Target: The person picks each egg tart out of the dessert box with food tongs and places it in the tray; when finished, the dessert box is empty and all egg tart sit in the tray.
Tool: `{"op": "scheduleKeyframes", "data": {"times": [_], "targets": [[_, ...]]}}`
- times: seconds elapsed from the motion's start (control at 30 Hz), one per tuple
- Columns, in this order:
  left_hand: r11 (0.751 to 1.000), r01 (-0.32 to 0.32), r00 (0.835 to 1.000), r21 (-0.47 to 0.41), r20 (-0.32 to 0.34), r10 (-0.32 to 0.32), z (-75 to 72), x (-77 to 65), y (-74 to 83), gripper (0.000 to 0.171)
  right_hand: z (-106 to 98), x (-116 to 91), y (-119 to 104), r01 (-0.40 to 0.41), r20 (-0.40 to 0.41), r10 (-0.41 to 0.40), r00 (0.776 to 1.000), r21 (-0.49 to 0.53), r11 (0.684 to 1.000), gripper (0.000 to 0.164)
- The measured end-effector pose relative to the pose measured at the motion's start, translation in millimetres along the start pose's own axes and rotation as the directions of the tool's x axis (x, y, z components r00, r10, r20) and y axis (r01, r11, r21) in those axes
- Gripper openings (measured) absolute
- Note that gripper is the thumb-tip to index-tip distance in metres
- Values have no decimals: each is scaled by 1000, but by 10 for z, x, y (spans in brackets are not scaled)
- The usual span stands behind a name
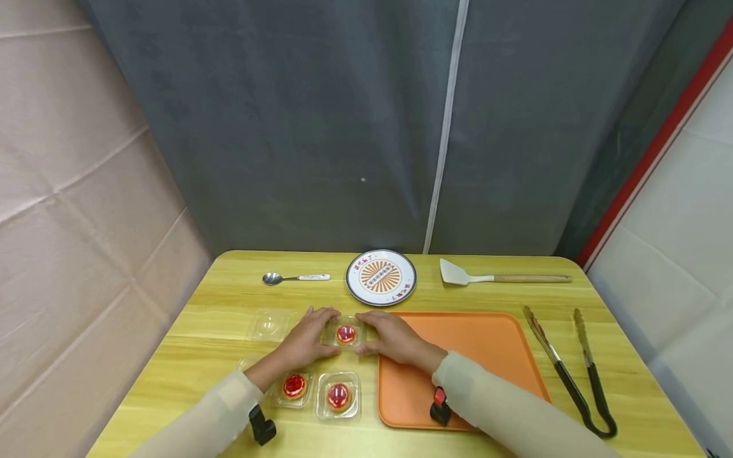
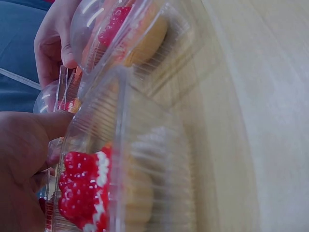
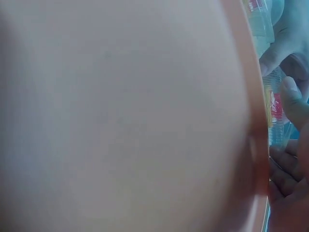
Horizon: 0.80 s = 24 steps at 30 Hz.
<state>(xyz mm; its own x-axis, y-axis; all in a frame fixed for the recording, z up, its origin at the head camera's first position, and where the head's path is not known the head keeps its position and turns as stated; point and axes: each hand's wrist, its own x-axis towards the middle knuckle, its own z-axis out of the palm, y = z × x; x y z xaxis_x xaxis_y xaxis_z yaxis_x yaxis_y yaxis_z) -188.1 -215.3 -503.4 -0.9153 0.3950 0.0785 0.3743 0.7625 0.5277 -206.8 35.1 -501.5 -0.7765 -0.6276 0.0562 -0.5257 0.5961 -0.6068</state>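
Left hand (image 1: 306, 337) grips box (image 1: 346, 320); right (image 1: 396, 338) too

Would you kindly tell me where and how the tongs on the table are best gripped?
The tongs are probably best held by the black handles, with the right hand coming from above on the near side. Their joined end lies towards the person and the tips point away; the handles lie spread apart, so one grasp could likely squeeze both together.
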Motion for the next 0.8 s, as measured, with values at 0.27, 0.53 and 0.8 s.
{"op": "scheduleKeyframes", "data": {"times": [0.27,0.53,0.8], "targets": [[1000,16,1000,16,-3,-16,10,7,2,73,14,4,22,-6,5,6,1000,45,999,78],[999,26,1000,31,3,-27,-6,0,17,72,54,10,54,17,14,-18,1000,60,998,75],[999,21,1000,35,18,-22,-6,16,11,73,34,10,65,23,32,-25,999,57,998,78]]}}
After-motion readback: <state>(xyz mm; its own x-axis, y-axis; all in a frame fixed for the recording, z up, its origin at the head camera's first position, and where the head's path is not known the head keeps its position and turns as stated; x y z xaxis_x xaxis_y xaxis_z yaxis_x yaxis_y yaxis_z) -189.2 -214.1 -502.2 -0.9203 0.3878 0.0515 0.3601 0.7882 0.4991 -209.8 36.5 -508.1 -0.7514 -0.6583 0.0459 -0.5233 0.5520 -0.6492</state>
